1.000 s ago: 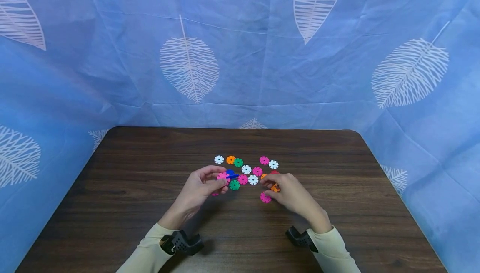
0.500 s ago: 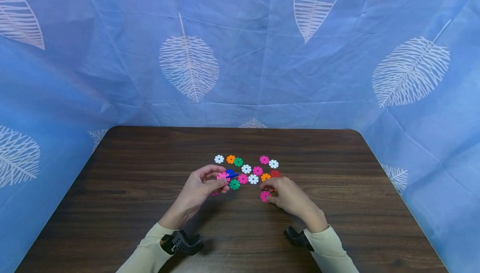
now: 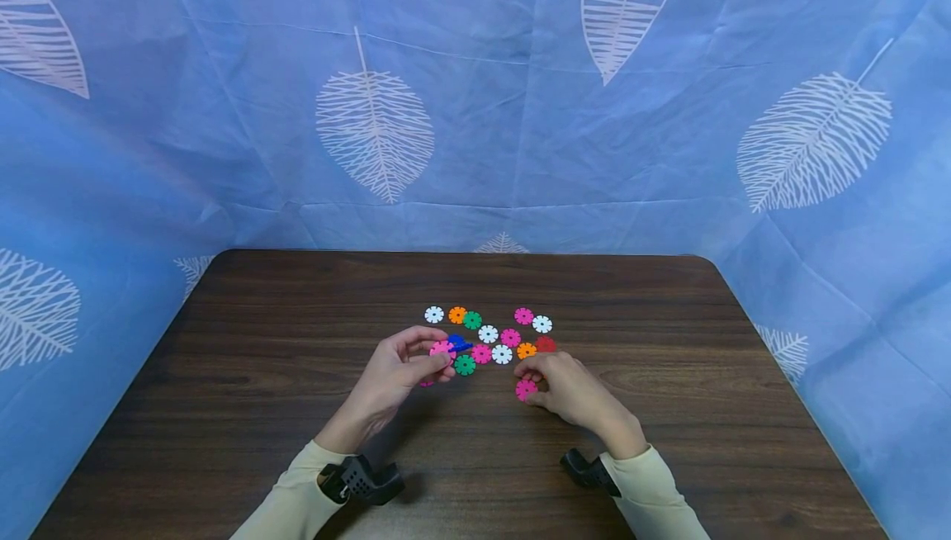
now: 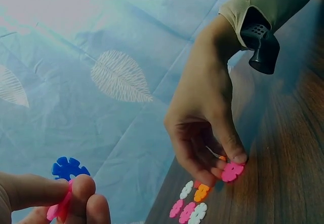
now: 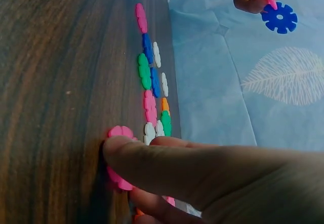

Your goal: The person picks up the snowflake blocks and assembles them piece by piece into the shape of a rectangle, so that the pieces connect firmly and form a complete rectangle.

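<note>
My left hand [image 3: 401, 371] pinches a joined pink and blue disc pair [image 3: 449, 348] just above the table [image 3: 260, 375]. My right hand [image 3: 568, 387] pinches a pink disc [image 3: 526, 389] on the wood, maybe with an orange one tucked behind. I should lift it cleanly and line up the slots.

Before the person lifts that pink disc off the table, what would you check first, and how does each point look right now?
1. Right hand touches the pink disc: ok, thumb on it in the right wrist view.
2. Pink disc lifted off the table: not ok, it seems to rest on the wood.
3. Left hand holds the joined pink and blue piece: ok, pinched, blue disc free.
4. Space between the hands: ok, they are apart.
5. Loose discs kept apart from the pink disc: ok.
6. Orange disc under right fingers: cannot tell.
</note>
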Available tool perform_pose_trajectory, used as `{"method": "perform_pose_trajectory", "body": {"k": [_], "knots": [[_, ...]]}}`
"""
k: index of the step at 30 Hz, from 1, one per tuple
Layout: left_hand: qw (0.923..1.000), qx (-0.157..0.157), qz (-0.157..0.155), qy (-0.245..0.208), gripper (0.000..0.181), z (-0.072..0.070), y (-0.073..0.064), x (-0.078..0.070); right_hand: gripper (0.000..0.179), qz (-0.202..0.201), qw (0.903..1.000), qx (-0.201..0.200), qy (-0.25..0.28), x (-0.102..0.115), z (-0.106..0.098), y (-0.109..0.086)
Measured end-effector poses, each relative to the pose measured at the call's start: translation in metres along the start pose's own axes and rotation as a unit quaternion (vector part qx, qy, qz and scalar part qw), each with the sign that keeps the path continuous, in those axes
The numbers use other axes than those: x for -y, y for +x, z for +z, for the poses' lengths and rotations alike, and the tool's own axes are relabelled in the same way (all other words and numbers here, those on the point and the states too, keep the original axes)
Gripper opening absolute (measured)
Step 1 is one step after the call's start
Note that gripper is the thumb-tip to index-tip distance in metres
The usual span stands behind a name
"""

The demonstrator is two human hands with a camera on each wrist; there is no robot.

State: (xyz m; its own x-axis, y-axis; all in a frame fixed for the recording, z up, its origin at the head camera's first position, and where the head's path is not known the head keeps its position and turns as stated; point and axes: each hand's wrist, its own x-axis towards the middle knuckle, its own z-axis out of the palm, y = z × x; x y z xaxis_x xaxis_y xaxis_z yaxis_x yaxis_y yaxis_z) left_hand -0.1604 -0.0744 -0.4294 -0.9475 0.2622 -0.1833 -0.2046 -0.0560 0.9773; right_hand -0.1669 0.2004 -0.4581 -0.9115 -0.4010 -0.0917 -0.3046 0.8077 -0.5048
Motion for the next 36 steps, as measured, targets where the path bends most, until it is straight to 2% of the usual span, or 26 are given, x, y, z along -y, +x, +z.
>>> {"method": "perform_pose_trajectory", "body": {"k": [5,14,18,25,30,36], "knots": [[1.0000,0.000,-0.003,-0.001,0.032,0.000,0.000,0.000,0.028,-0.016,0.9998,-0.001,0.008,-0.002,-0.001,0.000],[1.0000,0.007,-0.005,-0.002,0.032,-0.001,0.000,0.000,0.021,0.001,0.9942,0.004,0.107,-0.010,-0.004,0.001],[0.9999,0.010,-0.011,0.000,0.032,-0.001,0.001,0.000,0.021,0.007,0.9889,-0.008,0.148,-0.013,-0.007,0.000],[0.9998,0.015,-0.016,-0.001,0.035,0.000,0.000,0.000,0.024,0.029,0.9709,-0.020,0.237,-0.011,-0.012,0.000],[0.9997,0.012,-0.021,0.005,0.035,0.002,0.000,0.001,0.025,0.047,0.9645,-0.051,0.255,-0.007,-0.013,-0.002],[0.9994,0.023,-0.024,-0.014,0.035,0.002,0.000,0.002,0.027,0.023,0.9653,-0.057,0.254,0.002,-0.019,-0.005]]}}
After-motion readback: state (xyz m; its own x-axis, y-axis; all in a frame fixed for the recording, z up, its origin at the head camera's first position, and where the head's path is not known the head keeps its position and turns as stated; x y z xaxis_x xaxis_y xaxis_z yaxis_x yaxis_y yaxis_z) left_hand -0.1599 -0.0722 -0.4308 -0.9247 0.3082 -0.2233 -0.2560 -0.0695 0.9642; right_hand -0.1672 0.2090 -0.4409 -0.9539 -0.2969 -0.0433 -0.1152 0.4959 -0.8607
